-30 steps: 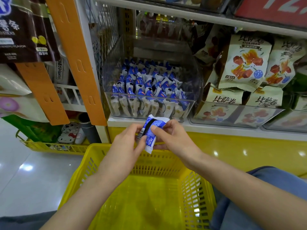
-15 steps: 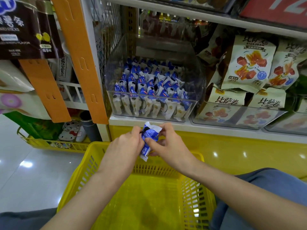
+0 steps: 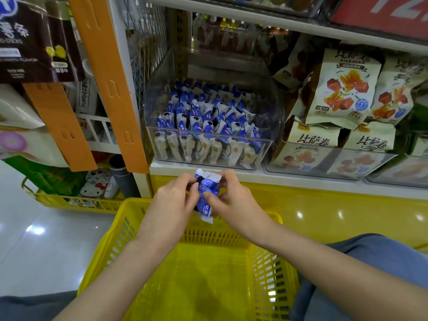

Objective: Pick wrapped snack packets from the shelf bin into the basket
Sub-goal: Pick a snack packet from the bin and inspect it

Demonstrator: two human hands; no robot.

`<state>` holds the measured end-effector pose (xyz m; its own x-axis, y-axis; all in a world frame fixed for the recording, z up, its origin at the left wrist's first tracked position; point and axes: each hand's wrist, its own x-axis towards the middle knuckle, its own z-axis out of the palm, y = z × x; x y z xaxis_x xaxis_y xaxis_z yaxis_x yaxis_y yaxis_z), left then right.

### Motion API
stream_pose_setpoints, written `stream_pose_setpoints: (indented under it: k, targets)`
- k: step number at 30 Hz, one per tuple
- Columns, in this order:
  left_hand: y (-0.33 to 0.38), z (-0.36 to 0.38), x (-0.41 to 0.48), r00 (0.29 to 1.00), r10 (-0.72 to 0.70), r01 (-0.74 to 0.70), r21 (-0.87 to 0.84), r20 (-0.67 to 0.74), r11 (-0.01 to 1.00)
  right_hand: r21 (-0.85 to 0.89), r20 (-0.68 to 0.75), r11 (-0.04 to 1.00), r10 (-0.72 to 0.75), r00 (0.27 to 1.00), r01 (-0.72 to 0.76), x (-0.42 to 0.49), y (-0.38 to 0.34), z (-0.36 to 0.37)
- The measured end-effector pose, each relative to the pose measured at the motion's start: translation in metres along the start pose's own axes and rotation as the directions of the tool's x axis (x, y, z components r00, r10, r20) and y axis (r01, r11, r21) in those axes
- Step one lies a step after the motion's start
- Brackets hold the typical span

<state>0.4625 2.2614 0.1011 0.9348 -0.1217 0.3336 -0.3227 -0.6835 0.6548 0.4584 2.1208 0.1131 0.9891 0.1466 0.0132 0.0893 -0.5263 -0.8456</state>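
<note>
Desk: Where are the 2 hands?

Operator: On my feed they are together, just in front of the white shelf edge [image 3: 301,181]. The left hand [image 3: 171,205] and the right hand [image 3: 234,202] both pinch 1 blue-and-white snack packet [image 3: 207,193]. The left grips its upper left side. The right has its thumb pressed on the front and its fingers at the top corner.

Desk: And the packet against the basket?

Operator: I see it held over the far rim of the yellow basket [image 3: 266,274], tilted, with its white crimped end pointing down. I cannot tell whether that lower end touches the rim.

Desk: The bin?

Operator: The clear shelf bin [image 3: 273,112] sits on the shelf just above the hands, with rows of matching packets [image 3: 203,121] standing in it. To its right I see cream bags [image 3: 342,89] with red pictures, some in another clear bin. An orange strip [image 3: 108,84] hangs to the left of the shelf bin.
</note>
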Motion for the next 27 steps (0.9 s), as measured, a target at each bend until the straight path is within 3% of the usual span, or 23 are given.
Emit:
stream_pose_setpoints:
  k: [6, 9, 13, 16, 19, 20, 24, 27]
  targets:
    - [-0.005, 0.009, -0.002, 0.994, -0.061, 0.069, -0.092, 0.092, 0.993, 0.136, -0.036, 0.987, 0.095, 0.995, -0.089, 0.003, -0.004, -0.005]
    - [-0.001, 0.004, 0.002, 0.986, -0.114, 0.144, -0.267, 0.125, 0.953, 0.165, -0.025, 0.986, 0.036, 0.999, -0.031, 0.003, -0.007, -0.006]
    - [0.010, -0.005, 0.010, 0.941, -0.268, 0.337, -0.638, 0.207, 0.692, 0.235, 0.019, 0.972, -0.029, 0.999, 0.023, 0.006, -0.011, -0.013]
    - [0.017, -0.010, 0.011, 0.914, -0.286, 0.403, -0.717, 0.287, 0.569, 0.353, 0.086, 0.934, 0.031, 0.996, -0.060, 0.007, -0.014, -0.017]
    - [0.023, -0.010, 0.013, 0.871, -0.309, 0.484, -0.774, 0.382, 0.408, 0.349, 0.093, 0.933, 0.063, 0.994, -0.092, 0.010, -0.014, -0.023]
    - [0.023, -0.010, 0.013, 0.864, -0.295, 0.499, -0.771, 0.408, 0.395, 0.341, 0.067, 0.935, 0.075, 0.995, -0.094, 0.012, -0.014, -0.025]
    - [0.020, -0.013, 0.011, 0.883, -0.195, 0.459, -0.693, 0.428, 0.556, 0.305, 0.031, 0.943, 0.132, 0.991, -0.135, 0.015, -0.012, -0.032]
    - [0.020, -0.014, 0.014, 0.891, -0.187, 0.445, -0.711, 0.414, 0.545, 0.301, 0.046, 0.939, 0.159, 0.986, -0.165, 0.018, -0.014, -0.036]
